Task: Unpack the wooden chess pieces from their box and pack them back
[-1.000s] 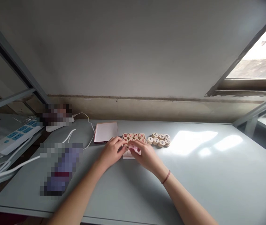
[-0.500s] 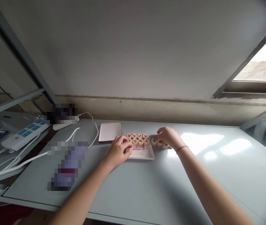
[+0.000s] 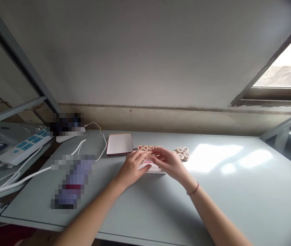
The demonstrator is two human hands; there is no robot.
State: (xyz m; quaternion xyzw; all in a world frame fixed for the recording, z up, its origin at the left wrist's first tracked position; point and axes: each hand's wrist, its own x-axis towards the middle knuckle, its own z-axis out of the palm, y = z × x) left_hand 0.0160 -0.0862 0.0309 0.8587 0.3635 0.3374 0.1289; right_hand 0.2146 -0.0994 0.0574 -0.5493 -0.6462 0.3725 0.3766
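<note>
A white tray [image 3: 155, 169] lies on the table, holding a row of round wooden xiangqi pieces with red characters [image 3: 145, 148]. My left hand [image 3: 135, 165] and my right hand [image 3: 168, 162] are both over the tray, their fingertips almost meeting above the pieces. The hands hide most of the tray and any pieces in front of that row. To the right of my right hand stands a small cluster of wooden pieces with dark characters [image 3: 182, 153]. Whether either hand grips a piece is hidden.
A pink-rimmed white lid [image 3: 119, 144] lies left of the tray. Further left are a pixelated object [image 3: 73, 181], white cables [image 3: 80, 147] and a blue-socketed power strip [image 3: 26, 147] beyond the table edge. Sunlight falls on the pale table [image 3: 224, 198] at right, beneath a window [image 3: 281, 61].
My right hand has moved left from the dark-character pieces to above the tray. My left hand has moved slightly right, and the dark-character cluster looks smaller.
</note>
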